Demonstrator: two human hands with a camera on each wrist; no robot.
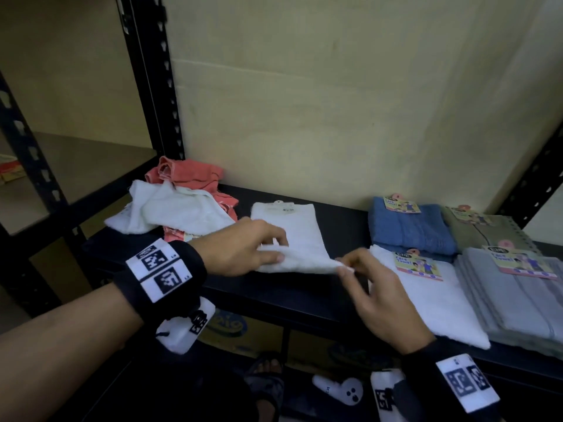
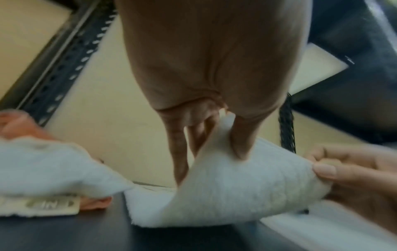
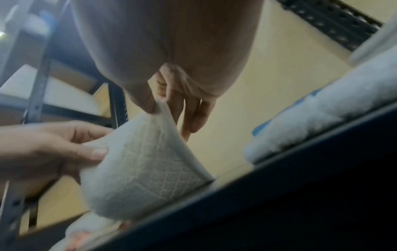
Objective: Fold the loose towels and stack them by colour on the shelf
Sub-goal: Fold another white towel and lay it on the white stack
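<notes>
A white towel (image 1: 289, 233) lies lengthwise on the dark shelf (image 1: 304, 293), its near edge lifted. My left hand (image 1: 280, 249) pinches the near left corner, and my right hand (image 1: 345, 268) pinches the near right corner. The left wrist view shows my thumb and fingers (image 2: 240, 141) clamped on the curled towel (image 2: 236, 195). In the right wrist view the towel (image 3: 146, 169) hangs from my right hand's pinch (image 3: 159, 105). Loose white (image 1: 170, 214) and coral towels (image 1: 189, 175) are heaped at the left. Folded blue (image 1: 408, 229), white (image 1: 435, 300), grey (image 1: 518, 300) and olive stacks (image 1: 487, 233) sit at the right.
A black slotted upright (image 1: 155, 86) stands behind the loose heap, with another shelf bay (image 1: 76, 166) to its left. A pale wall backs the shelf. Below the shelf are a cardboard box (image 1: 231, 324), a sandalled foot (image 1: 268, 376) and a white object (image 1: 338, 391) on the floor.
</notes>
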